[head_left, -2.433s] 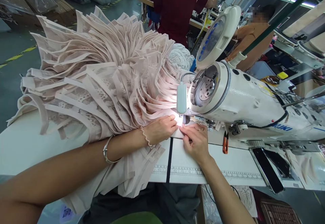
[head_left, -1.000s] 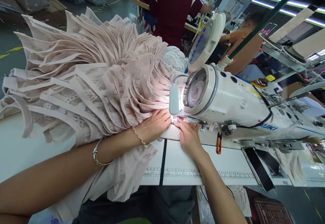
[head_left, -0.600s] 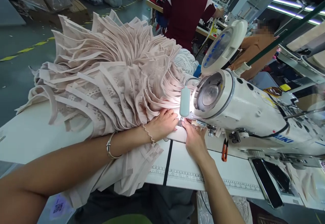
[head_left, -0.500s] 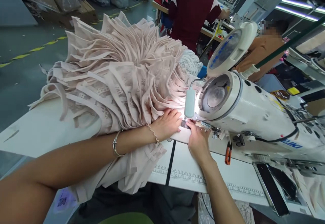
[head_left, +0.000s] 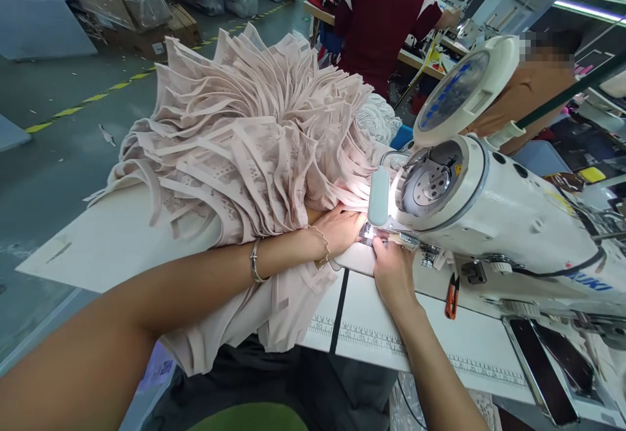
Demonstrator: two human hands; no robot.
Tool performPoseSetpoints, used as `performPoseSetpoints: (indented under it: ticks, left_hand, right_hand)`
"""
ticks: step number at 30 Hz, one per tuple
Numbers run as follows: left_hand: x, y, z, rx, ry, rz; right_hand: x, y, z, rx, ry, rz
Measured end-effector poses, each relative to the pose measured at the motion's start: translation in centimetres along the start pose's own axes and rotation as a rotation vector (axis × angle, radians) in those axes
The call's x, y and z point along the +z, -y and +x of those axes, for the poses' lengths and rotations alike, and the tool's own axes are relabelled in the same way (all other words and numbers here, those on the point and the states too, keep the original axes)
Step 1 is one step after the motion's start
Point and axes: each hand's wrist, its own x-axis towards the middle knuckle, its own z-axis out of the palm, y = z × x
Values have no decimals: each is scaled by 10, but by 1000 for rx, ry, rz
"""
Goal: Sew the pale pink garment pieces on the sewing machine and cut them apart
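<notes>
My left hand lies palm down at the sewing machine's needle area, fingers stretched over pale pink fabric beside the presser foot. Just to the right, my right hand has its thumb and fingers closed at the near side of the foot, on a fabric edge mostly hidden under the machine head. A big heap of pale pink lace-trimmed garments lies behind and left of my left hand. Some of that fabric hangs over the table's front edge, under my left forearm.
Orange thread snips lie right of my right hand, and a phone lies farther right. A small lamp lights the needle. Two people work beyond, one in a maroon top. A ruler strip runs along the table edge.
The view has swung left, so everything sits farther right. The round disc in the machine's end, smeared before, now shows distinct holes. The fingers of my left hand look straighter; both hands stay by the needle.
</notes>
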Motion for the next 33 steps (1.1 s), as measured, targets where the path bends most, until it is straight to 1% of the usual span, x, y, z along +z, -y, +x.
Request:
performPoseSetpoints:
  ticks: [2, 4, 9, 11, 13, 15, 18, 24, 28, 33]
  left_hand:
    - [3, 5, 3, 8, 3, -46]
    - [6, 8, 3, 18, -13, -42]
    - [9, 8, 2, 37, -14, -23]
    - [8, 7, 2, 33, -1, -14]
    - [6, 6, 2, 24, -10, -2]
    - [4, 5, 1, 34, -50, 19]
    - [2, 5, -3, 84, -142, 79]
    - [6, 7, -7, 107, -278, 176]
    - [8, 7, -7, 112, -294, 183]
    - [9, 5, -7, 89, -266, 174]
  right_hand:
    - [0, -2, -1, -82, 6, 18]
    - [1, -4, -3, -116, -4, -8]
    - [4, -5, -4, -100, -92, -104]
    - [4, -5, -4, -110, -116, -97]
    - [4, -5, -4, -98, -114, -60]
    - [4, -6, -5, -68, -91, -19]
    - [5, -5, -6, -30, -43, -3]
    - [5, -3, -6, -28, 5, -45]
    - [1, 1, -4, -28, 39, -118]
    - [-5, 8, -1, 25, 155, -208]
